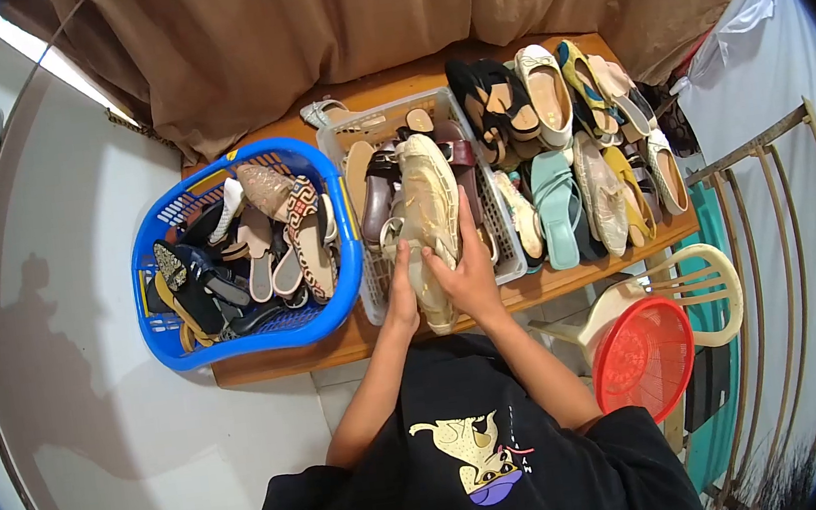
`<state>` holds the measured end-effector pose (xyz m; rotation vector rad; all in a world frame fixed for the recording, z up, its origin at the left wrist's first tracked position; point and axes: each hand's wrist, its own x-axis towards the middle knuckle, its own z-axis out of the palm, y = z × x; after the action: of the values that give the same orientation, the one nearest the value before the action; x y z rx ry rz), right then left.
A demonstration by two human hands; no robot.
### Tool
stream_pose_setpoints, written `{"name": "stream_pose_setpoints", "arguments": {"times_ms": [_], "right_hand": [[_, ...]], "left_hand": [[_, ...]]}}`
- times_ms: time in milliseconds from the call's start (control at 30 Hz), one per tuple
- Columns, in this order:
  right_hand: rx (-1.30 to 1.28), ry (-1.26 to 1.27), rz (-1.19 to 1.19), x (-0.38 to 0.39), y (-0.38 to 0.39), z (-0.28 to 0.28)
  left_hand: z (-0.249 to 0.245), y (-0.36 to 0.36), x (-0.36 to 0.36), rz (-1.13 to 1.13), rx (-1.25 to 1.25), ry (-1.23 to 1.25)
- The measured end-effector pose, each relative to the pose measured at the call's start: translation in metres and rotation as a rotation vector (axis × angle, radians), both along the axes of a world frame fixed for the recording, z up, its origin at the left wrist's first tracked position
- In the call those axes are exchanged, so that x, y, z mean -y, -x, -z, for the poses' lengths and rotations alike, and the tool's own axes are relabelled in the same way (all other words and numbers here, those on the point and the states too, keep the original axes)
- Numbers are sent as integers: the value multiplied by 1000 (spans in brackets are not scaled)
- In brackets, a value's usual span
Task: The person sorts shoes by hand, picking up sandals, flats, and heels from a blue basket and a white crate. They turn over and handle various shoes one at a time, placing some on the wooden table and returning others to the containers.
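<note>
Between my two hands is a pair of pale gold flat shoes (429, 192), shiny as if wrapped in clear plastic, held upright over the front of a whitish plastic basket (370, 305). My left hand (402, 291) is closed along the pair's left side. On the other side my right hand (470, 273) grips it, thumb across the front and fingers behind. Inside the basket, partly hidden by the pair, lie dark brown sandals (378, 198) and a tan-soled shoe (357, 178).
A blue laundry basket (353, 261) full of mixed shoes stands left on the wooden table (270, 366). Rows of shoes, including mint green slippers (555, 203), cover the right side. A red plastic basket (643, 359) rests on a cream chair (718, 285); a metal rack (776, 213) stands far right.
</note>
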<state>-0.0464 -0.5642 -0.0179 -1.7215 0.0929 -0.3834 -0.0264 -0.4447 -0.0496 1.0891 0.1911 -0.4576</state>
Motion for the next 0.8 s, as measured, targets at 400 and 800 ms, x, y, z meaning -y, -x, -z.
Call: {"name": "stream_pose_setpoints", "arguments": {"times_ms": [400, 800], "right_hand": [[-244, -490, -229, 115, 63, 35], [-256, 79, -146, 174, 96, -3]], "left_hand": [[-13, 31, 96, 35, 17, 128], [10, 44, 168, -104, 146, 7]]}}
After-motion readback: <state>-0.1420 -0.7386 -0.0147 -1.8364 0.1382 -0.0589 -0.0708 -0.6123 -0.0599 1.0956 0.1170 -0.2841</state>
